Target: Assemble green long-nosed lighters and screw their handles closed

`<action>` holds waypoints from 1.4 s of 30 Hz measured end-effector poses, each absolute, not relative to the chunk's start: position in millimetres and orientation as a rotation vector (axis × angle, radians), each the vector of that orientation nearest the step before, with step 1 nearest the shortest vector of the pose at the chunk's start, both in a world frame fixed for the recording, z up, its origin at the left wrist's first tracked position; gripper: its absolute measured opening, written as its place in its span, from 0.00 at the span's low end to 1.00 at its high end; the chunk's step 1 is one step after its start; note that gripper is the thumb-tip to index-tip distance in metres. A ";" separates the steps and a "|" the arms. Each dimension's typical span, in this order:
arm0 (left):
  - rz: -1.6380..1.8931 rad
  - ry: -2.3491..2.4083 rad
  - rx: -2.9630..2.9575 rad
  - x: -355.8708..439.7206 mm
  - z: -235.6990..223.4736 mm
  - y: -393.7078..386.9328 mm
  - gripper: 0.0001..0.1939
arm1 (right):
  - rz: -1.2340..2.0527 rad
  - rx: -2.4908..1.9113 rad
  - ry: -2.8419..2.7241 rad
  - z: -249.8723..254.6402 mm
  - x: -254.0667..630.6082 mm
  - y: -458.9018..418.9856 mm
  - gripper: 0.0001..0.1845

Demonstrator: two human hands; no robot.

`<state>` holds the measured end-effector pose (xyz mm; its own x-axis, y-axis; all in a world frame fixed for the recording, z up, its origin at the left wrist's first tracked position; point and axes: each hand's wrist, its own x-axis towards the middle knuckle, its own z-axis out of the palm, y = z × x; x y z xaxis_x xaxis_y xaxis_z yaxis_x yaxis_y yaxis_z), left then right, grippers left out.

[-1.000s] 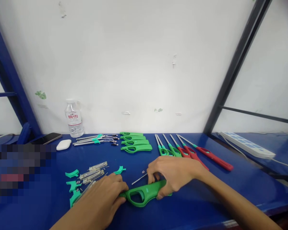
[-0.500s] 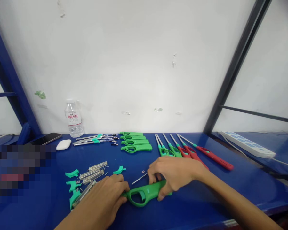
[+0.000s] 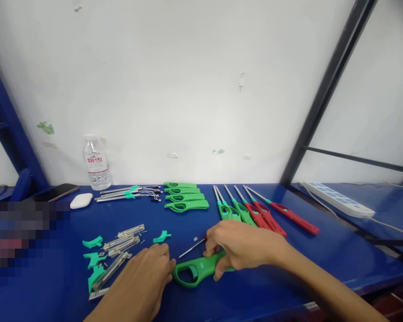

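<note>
A green lighter casing (image 3: pixel 206 265) with a finger loop and a teal trigger lies low over the blue table. My right hand (image 3: pixel 237 243) is closed around its handle end, thumb in front and fingers behind. At its front end, my left hand (image 3: pixel 151 268) has thumb and fingers closed on the tip, which they hide. Just behind the casing lies a screwdriver (image 3: pixel 192 248), its red handle mostly covered by my right hand. A small metal piece (image 3: pixel 195 239) and a loose teal trigger (image 3: pixel 161 236) lie nearby.
Left of my hands are clear fuel tanks (image 3: pixel 122 245) and teal triggers (image 3: pixel 93 260). Behind are metal lighter tubes (image 3: pixel 121 194) with wires, green casing halves (image 3: pixel 187 205), a water bottle (image 3: pixel 96 163) and a white case (image 3: pixel 81 201). Long lighters (image 3: pixel 293 218) and a power strip (image 3: pixel 337 199) lie right.
The whole view has shifted slightly, so things appear farther left. Both hands stay on the casing, and a bit of the screwdriver's red handle now shows beside my right hand.
</note>
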<state>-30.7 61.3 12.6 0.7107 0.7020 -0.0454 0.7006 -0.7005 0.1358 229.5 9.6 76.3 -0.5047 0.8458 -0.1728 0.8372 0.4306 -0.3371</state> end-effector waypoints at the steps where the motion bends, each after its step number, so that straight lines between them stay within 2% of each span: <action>1: 0.023 1.128 2.783 -31.9 13.7 61.5 0.19 | 0.591 -1.563 -2.629 76.6 229.0 9.0 0.15; 12: 0.275 0.927 2.888 -51.0 11.7 70.8 0.19 | 0.748 -1.530 -2.621 75.8 230.1 15.7 0.23; 18: 0.712 0.877 3.081 -50.5 14.8 67.9 0.20 | 0.815 -1.468 -2.552 79.3 223.0 11.3 0.19; 21: 0.808 0.827 3.133 -46.2 19.6 70.1 0.20 | 0.833 -1.423 -2.478 80.9 218.4 10.1 0.14; 24: 0.877 0.865 3.156 -51.3 24.7 79.4 0.16 | 0.829 -1.388 -2.373 80.6 218.4 11.6 0.18; 26: 0.921 0.916 3.166 -62.3 29.9 89.2 0.19 | 0.867 -1.350 -2.309 80.0 221.1 13.6 0.20; 28: 0.919 0.948 3.175 -74.7 36.1 99.2 0.22 | 0.938 -1.304 -2.254 79.2 224.6 15.6 0.22; 32: 0.804 0.905 3.191 -81.5 41.5 108.1 0.14 | 1.083 -1.255 -2.157 76.4 228.4 17.3 0.26; 38: 0.756 0.866 3.204 -56.6 23.0 92.7 0.18 | 1.180 -1.238 -2.080 71.2 227.3 17.0 0.28; 42: 0.682 0.836 3.190 -50.9 18.6 86.4 0.17 | 1.202 -1.236 -2.077 70.7 226.4 17.2 0.29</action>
